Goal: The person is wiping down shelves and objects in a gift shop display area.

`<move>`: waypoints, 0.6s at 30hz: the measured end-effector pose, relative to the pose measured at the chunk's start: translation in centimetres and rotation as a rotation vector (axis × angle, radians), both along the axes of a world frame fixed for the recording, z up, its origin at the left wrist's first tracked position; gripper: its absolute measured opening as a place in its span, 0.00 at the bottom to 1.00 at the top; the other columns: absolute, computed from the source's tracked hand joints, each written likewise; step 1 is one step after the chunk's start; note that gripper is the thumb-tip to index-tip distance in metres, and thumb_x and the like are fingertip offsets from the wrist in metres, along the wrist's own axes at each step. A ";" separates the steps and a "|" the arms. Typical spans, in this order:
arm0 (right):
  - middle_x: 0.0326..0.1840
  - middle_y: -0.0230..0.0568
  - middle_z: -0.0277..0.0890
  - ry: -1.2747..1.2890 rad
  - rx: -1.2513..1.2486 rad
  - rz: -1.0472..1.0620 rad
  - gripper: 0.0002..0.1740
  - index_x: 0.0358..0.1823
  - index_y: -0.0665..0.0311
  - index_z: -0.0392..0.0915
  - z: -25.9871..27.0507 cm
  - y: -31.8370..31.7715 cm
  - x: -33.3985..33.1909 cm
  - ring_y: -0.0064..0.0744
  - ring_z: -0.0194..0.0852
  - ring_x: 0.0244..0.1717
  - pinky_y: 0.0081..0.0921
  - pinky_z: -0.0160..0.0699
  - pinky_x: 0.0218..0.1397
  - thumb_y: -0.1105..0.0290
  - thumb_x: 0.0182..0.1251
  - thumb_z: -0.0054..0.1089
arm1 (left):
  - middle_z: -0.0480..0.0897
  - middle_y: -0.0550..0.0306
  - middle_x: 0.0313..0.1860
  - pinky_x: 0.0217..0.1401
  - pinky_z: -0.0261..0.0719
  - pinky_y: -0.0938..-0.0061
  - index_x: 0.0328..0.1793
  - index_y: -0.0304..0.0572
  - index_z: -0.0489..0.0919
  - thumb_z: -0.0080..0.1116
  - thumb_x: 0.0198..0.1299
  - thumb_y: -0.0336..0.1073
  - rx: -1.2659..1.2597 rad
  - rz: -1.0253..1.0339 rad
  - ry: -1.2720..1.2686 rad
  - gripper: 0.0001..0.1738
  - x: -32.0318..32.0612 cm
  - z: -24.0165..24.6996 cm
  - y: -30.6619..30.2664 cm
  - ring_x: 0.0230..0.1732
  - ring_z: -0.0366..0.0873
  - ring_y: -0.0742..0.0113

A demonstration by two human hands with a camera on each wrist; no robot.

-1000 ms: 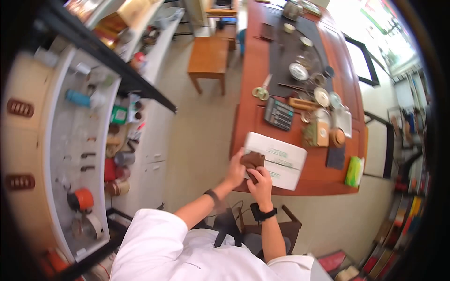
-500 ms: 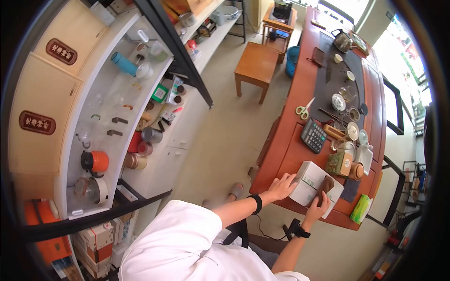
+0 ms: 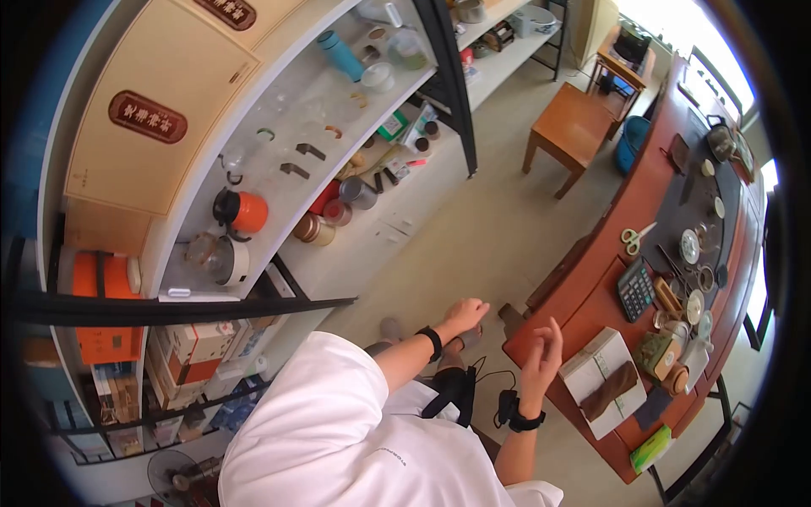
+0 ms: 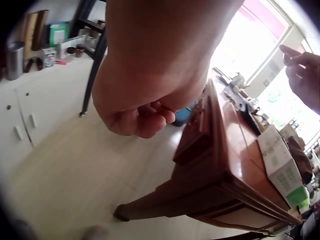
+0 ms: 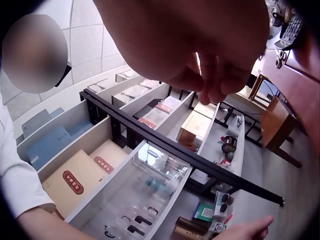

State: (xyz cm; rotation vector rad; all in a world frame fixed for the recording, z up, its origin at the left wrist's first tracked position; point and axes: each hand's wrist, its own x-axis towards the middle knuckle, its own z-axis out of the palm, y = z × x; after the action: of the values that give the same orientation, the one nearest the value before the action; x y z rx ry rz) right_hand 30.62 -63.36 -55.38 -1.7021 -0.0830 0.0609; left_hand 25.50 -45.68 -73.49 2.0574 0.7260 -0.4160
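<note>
Both hands are empty and off the work. The left hand [image 3: 466,313] hangs over the floor beside the wooden table [image 3: 591,283], its fingers loosely curled around nothing. The right hand [image 3: 543,345] is raised at the table's near edge, fingers relaxed and slightly bent, close to the white box [image 3: 591,359] but not touching it. The box sits at the near end of the table with a brown pouch [image 3: 610,390] lying across its top. A calculator [image 3: 635,289] and scissors [image 3: 638,238] lie further along the table.
</note>
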 end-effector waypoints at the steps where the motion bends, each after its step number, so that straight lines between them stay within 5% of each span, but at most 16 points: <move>1: 0.28 0.33 0.74 0.060 0.022 0.103 0.15 0.55 0.71 0.80 -0.1 1.3 -0.3 0.21 0.66 0.29 0.20 0.68 0.34 0.71 0.79 0.46 | 0.84 0.40 0.33 0.41 0.79 0.51 0.36 0.38 0.81 0.49 0.69 0.54 0.068 0.050 0.047 0.24 -1.3 -0.6 1.7 0.37 0.83 0.40; 4: 0.28 0.37 0.75 0.165 -0.010 0.448 0.18 0.51 0.73 0.82 -1.9 4.1 -0.9 0.24 0.69 0.30 0.23 0.69 0.36 0.69 0.80 0.44 | 0.86 0.43 0.34 0.44 0.81 0.52 0.38 0.40 0.83 0.46 0.69 0.51 0.226 0.230 0.202 0.23 -7.1 -3.5 7.5 0.38 0.85 0.43; 7: 0.26 0.39 0.74 0.189 -0.026 0.572 0.20 0.50 0.77 0.82 -3.3 7.1 -1.5 0.28 0.70 0.28 0.26 0.69 0.35 0.66 0.80 0.43 | 0.86 0.45 0.29 0.44 0.81 0.54 0.39 0.41 0.83 0.45 0.68 0.49 0.264 0.424 0.316 0.22 -12.6 -4.7 12.4 0.34 0.86 0.47; 12: 0.26 0.41 0.75 0.213 -0.051 0.660 0.21 0.53 0.77 0.81 -7.5 12.8 -2.1 0.30 0.71 0.28 0.27 0.69 0.35 0.66 0.78 0.45 | 0.84 0.53 0.23 0.36 0.80 0.66 0.33 0.41 0.84 0.50 0.64 0.52 0.210 0.691 0.338 0.22 -21.2 -5.5 20.9 0.26 0.86 0.60; 15: 0.28 0.43 0.77 0.210 0.008 0.687 0.20 0.56 0.75 0.80 -12.5 16.4 -3.2 0.35 0.75 0.30 0.28 0.73 0.38 0.73 0.71 0.46 | 0.84 0.52 0.21 0.35 0.80 0.64 0.40 0.43 0.85 0.50 0.63 0.46 0.159 0.841 0.369 0.18 -23.6 -3.5 24.9 0.29 0.86 0.60; 18: 0.31 0.45 0.80 0.124 -0.049 0.683 0.22 0.59 0.73 0.79 -16.6 20.1 -4.6 0.37 0.78 0.33 0.29 0.77 0.41 0.78 0.65 0.46 | 0.83 0.54 0.21 0.33 0.79 0.65 0.39 0.44 0.85 0.49 0.63 0.44 0.228 0.835 0.285 0.16 -28.8 -7.4 30.3 0.27 0.84 0.62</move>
State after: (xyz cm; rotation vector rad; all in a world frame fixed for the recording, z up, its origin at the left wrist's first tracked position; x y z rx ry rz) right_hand 26.07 -43.22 -72.02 -1.6468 -0.5701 0.6790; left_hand -3.28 -15.35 -80.91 1.7037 1.7670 -0.1405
